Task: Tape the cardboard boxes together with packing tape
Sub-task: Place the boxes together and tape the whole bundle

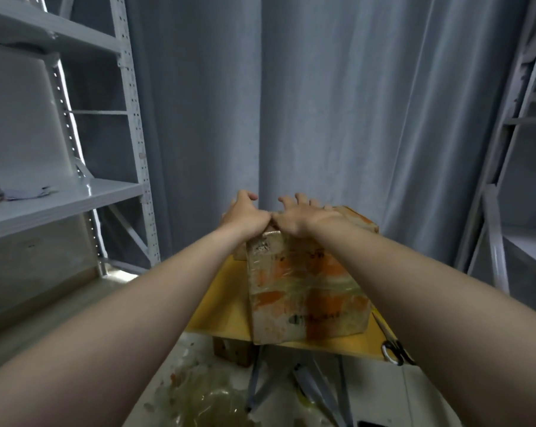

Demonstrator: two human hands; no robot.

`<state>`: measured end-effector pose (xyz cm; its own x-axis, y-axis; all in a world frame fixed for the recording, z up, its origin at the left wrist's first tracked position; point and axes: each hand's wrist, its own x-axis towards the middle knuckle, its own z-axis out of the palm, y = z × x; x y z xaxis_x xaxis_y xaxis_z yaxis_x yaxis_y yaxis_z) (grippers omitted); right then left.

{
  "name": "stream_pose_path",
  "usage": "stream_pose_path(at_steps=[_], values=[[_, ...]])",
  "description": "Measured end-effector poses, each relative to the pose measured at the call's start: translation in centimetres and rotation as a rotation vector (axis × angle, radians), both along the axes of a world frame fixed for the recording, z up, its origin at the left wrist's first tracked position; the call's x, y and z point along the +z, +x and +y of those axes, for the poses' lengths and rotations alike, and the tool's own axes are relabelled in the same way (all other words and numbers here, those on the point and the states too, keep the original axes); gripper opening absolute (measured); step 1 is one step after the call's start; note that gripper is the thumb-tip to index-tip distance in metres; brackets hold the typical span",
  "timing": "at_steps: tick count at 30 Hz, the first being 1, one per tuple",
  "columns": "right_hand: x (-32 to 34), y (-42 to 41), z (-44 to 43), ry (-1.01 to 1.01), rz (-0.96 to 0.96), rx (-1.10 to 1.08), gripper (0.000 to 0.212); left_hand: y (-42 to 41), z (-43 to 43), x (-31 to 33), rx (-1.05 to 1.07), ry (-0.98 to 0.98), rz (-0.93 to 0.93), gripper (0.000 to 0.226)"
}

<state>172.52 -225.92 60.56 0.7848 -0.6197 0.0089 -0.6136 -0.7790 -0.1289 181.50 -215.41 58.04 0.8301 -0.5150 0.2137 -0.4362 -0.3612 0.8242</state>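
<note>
- A grey curtain (337, 103) is hanging across the back of the room at 12 o'clock.
- A pale metal shelving rack (60, 198) is standing at 9 o'clock, and a second rack (525, 149) is rising at 3 o'clock.
- The yellow table (223, 303) is standing between them on crossed metal legs.
- The cardboard boxes (306, 288), glossy with tape and blotched orange, are sitting on the table.
- Crumpled clear film (205, 402) is lying on the floor at 6 o'clock.
- The right hand (303, 217) is pressing flat on the boxes' top with its fingers spread. The left hand (245, 211) is lying beside it with the thumbs meeting, and I cannot tell whether its mostly hidden fingers are gripping.
- Scissors (396, 349) are lying at 4 o'clock of the boxes, half hidden by the right forearm.
</note>
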Motion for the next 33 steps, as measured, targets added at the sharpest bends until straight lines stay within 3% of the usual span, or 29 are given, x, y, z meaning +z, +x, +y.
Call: stream_pose_path(at_steps=[4,7,10,25,33], values=[[0.2,0.4,-0.2,0.024,0.103,-0.020,0.079,1.2,-1.8,1.3,-0.039,0.187,-0.024,0.051],[-0.1,1.2,-0.6,-0.014,0.138,0.001,0.070,1.8,-2.8,1.5,-0.051,0.393,-0.204,0.023],[-0.1,2.5,-0.8,-0.030,0.173,0.027,0.065,3.0,-3.4,1.3,-0.014,0.521,-0.329,0.021],[0.0,6.6,-3.1,-0.155,0.153,0.039,0.060,4.2,-4.3,0.4,0.010,0.570,-0.397,0.013],[0.1,9.7,-4.6,-0.210,0.174,0.063,0.039,4.0,-5.3,0.7,0.026,0.723,-0.347,0.041]])
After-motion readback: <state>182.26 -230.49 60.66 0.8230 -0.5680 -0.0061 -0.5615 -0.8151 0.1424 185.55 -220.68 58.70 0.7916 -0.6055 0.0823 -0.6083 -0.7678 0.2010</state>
